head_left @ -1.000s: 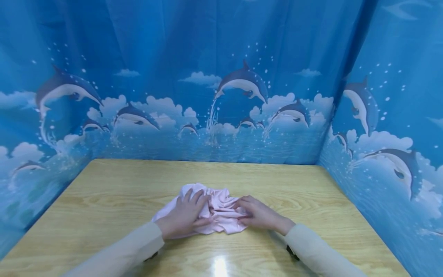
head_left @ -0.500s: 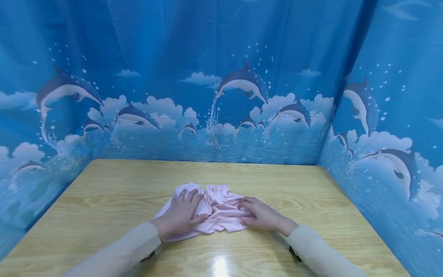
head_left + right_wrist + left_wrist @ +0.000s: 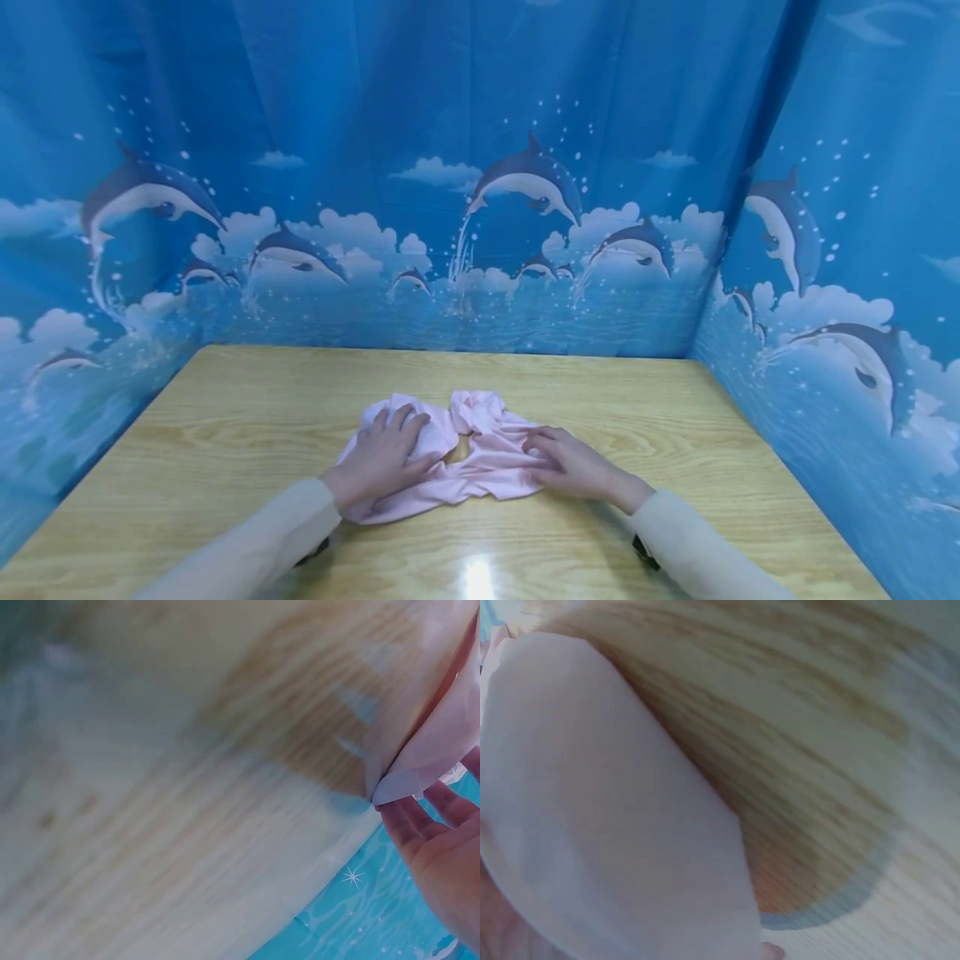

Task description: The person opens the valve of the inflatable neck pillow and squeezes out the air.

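Observation:
A crumpled pale pink cloth (image 3: pixel 480 479) lies on the table, bunched in folds, with a gap near its middle where bare wood shows. On its left part rests my left hand (image 3: pixel 382 458), fingers spread over the fabric. In the left wrist view a smooth fold of the cloth (image 3: pixel 622 802) fills the left side and hides most of that hand. My right hand (image 3: pixel 577 467) pinches the cloth's right edge between thumb and fingers. The right wrist view has the fingers (image 3: pixel 409 821) at the edge of the cloth (image 3: pixel 435 742). The garment kind, if any, cannot be told.
The wood-grain table (image 3: pixel 270 392) extends around the cloth on all sides. Blue curtains (image 3: pixel 420 100) printed with dolphins and clouds stand behind and along both sides of it. A bright light reflection lies near the front.
My left hand has slid left with its part of the cloth, and my right hand slightly right. The cloth has spread wider, and the gap in its middle has grown.

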A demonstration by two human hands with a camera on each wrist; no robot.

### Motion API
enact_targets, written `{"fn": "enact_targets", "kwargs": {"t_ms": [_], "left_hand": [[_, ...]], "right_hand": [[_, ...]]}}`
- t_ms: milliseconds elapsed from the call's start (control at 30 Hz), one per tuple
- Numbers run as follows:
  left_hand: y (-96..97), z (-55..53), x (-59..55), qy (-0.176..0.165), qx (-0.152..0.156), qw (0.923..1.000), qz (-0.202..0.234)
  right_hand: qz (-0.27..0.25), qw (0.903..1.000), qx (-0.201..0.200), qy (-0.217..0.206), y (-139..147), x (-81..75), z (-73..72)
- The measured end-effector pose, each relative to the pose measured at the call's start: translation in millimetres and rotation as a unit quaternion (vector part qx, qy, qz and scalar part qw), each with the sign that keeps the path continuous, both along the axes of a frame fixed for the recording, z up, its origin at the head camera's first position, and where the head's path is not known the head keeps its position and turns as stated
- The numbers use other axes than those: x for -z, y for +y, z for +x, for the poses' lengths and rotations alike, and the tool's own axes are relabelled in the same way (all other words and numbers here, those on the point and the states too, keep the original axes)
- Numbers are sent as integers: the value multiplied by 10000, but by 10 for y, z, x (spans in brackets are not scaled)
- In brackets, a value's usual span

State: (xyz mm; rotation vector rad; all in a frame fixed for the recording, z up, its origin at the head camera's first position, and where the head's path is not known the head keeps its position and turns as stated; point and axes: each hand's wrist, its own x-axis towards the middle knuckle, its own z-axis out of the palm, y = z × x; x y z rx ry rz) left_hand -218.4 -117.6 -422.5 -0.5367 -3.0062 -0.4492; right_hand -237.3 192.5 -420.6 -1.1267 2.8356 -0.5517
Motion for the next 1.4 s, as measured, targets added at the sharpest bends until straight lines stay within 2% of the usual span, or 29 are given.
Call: {"fn": "enact_targets", "kwargs": {"t_ms": [100, 200, 300, 533, 633, 767, 833, 933, 1067, 1233, 1400], "left_hand": [[-16, 1, 6, 107, -26, 9999, 57], [-40, 14, 12, 291, 132, 9994, 103], [-72, 27, 24, 607, 452, 9971, -9], [-139, 55, 48, 1243, 1123, 9852, -359], [-165, 78, 43, 1290, 1278, 9822, -483], [-195, 106, 29, 1055, 1363, 9828, -656], [-205, 106, 26, 986, 1354, 9830, -747], [-214, 93, 28, 1091, 1287, 9820, -847], [-219, 70, 20, 1123, 1013, 9836, -987], [-216, 31, 3, 736, 554, 9907, -999], [-218, 4, -23, 453, 246, 9946, -906]], "right_hand": [[-57, 10000, 32, 35, -6, -7, 4], [-47, 10000, 86, 20, -10, -7, 5], [-43, 9999, 86, 33, -15, -9, -1], [-154, 9998, 65, 63, -12, -24, -17], [-182, 9998, -45, 116, -8, -18, -31], [-244, 9995, -199, 28, -10, -6, -45], [-207, 9995, -241, -84, -13, -1, -49], [-103, 9993, -229, -291, -12, 5, -47], [38, 9992, -177, -355, 3, 12, -34], [179, 9998, -53, -111, 25, 16, -4], [231, 9994, 150, 201, 34, 21, 27]]}}
